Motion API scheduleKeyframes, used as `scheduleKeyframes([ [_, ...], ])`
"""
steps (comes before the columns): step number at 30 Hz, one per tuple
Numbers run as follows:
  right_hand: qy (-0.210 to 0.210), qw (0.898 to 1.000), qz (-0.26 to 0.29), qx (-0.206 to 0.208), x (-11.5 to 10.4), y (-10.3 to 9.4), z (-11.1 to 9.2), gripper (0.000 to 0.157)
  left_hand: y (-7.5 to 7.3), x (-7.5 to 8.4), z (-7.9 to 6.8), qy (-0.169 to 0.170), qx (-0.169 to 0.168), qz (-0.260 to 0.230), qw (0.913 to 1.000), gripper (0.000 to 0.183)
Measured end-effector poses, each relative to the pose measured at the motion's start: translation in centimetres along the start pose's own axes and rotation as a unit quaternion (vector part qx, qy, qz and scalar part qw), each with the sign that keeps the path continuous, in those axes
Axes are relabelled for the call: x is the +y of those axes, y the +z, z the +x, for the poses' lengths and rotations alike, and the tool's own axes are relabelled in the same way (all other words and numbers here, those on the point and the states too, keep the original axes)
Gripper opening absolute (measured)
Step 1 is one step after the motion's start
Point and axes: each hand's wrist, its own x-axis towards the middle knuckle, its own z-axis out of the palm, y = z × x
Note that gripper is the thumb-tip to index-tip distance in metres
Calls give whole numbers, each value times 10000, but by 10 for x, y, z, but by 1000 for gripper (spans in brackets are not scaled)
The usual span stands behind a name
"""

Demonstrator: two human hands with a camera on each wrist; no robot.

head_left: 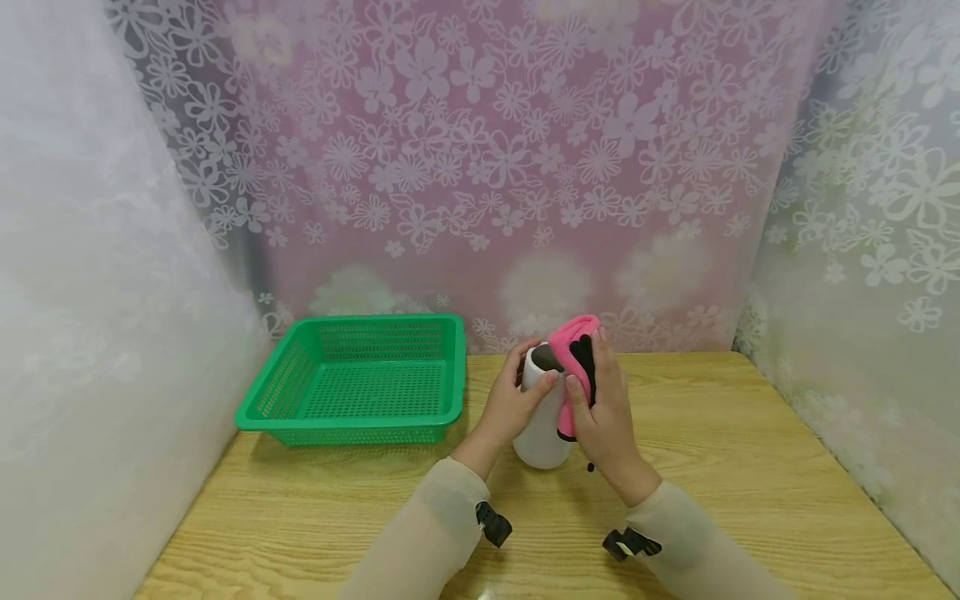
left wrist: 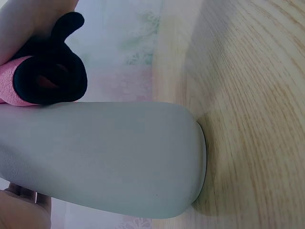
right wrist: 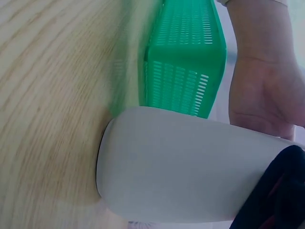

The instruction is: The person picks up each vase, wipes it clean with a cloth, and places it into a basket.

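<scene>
A white tapered container [head_left: 542, 442] with a dark top stands upright on the wooden table. My left hand [head_left: 508, 404] grips its upper left side, thumb near the rim. A rolled or folded pink cloth [head_left: 570, 417] with black edging lies along the container's right side. My right hand [head_left: 611, 417] holds this cloth against the container, thumb in front and fingers behind. In the left wrist view the cloth's rolled black end [left wrist: 52, 78] meets the container's wall. From the right wrist, the left palm [right wrist: 267, 95] shows beyond the container, and dark cloth [right wrist: 281, 191] overlaps its upper part.
A green plastic basket [head_left: 352, 423] with perforated sides stands on the table [head_left: 300, 517] to the left of the container. Flower-patterned curtains [head_left: 480, 167] hang behind and on both sides. Each sleeve carries a small black wrist device [head_left: 493, 525].
</scene>
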Motion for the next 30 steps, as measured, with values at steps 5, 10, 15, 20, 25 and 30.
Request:
scheduleKeyframes([
  [5,-7,9999,90,-119,3,4,0,59,-1,0,0,-11,-32,-57,10000,64],
  [10,-84,9998,156,18,4,7,0,57,-3,11,-3,-37,-74,-58,9999,64],
  [15,-108,9995,159,255,4,9,0,57,0,-2,1,-71,-7,-43,10000,67],
  [20,-23,9992,223,319,4,11,0,57,0,-2,2,-32,3,-72,10000,67],
  [25,210,9987,386,274,4,13,-3,59,0,-2,1,-62,6,-72,10000,66],
  [30,435,9973,548,234,5,14,-6,60,0,-2,0,-75,-5,-122,9999,67],
])
